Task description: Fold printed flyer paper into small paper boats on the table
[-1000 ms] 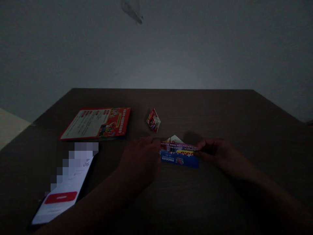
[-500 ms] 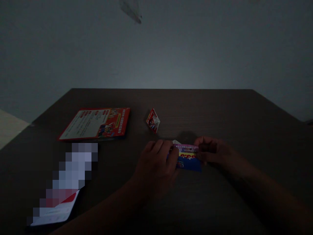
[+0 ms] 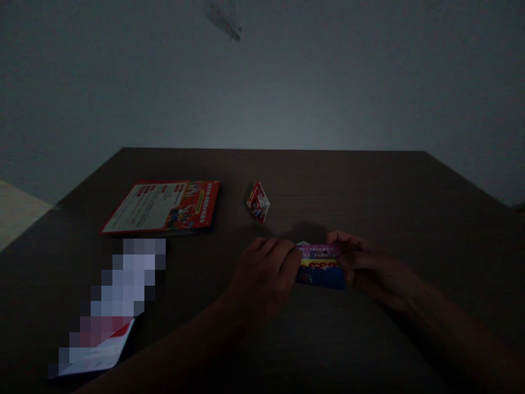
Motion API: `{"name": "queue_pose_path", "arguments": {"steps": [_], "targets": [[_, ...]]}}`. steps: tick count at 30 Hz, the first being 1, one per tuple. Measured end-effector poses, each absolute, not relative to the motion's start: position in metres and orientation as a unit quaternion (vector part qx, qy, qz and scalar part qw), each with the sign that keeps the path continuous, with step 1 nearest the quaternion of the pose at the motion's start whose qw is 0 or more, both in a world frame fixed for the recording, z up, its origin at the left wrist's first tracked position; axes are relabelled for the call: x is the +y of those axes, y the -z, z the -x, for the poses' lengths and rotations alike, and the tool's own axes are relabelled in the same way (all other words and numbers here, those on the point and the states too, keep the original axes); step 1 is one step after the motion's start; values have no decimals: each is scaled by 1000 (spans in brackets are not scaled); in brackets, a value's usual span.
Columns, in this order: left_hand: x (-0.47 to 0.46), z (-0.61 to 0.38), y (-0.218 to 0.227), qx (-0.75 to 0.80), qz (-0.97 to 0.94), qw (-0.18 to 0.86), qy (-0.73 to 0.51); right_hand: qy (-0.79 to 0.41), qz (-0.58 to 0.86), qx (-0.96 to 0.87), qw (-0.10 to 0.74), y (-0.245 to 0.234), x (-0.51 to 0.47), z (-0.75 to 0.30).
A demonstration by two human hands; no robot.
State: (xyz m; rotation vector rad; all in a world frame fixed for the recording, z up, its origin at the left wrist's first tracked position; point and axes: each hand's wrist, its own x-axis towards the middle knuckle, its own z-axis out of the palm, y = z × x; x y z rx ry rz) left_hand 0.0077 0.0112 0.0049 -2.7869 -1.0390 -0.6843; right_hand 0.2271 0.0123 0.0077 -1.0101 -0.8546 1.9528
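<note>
A small folded printed paper (image 3: 319, 266), blue, yellow and pink, lies on the dark wooden table (image 3: 369, 186) in front of me. My left hand (image 3: 266, 271) covers its left end with fingers curled down onto it. My right hand (image 3: 365, 265) pinches its right end, thumb on top along the upper edge. Only the middle strip of the paper shows between the two hands. The room is very dim.
A small folded red paper piece (image 3: 258, 202) stands just behind my hands. A red printed leaflet (image 3: 164, 207) lies at the left. Nearer me on the left is a lit phone screen (image 3: 110, 306). A pale wall rises behind the table's far edge.
My left hand has slid right over the folded paper, and the visible part of the paper has grown narrower. My right hand stays at the right end.
</note>
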Motion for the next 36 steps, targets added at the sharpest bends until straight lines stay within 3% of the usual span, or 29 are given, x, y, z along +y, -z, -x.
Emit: {"name": "queue_pose_path", "arguments": {"steps": [9, 17, 23, 31, 36], "targets": [[14, -4, -4, -340, 888, 11, 310, -708, 375, -426, 421, -6, 12, -230], [14, -3, 2, -339, 850, -71, 397, -501, 469, -611, 395, -2, 10, -224], [7, -11, 0, -373, 797, -191, 435, -418, 443, -680, 408, -4, 12, -221], [1, -16, -7, -474, 696, -395, 367, -459, 486, -611, 424, -6, 7, -220], [-1, -17, -11, -410, 632, -543, 372, -475, 510, -541, 471, -9, 8, -222]]}}
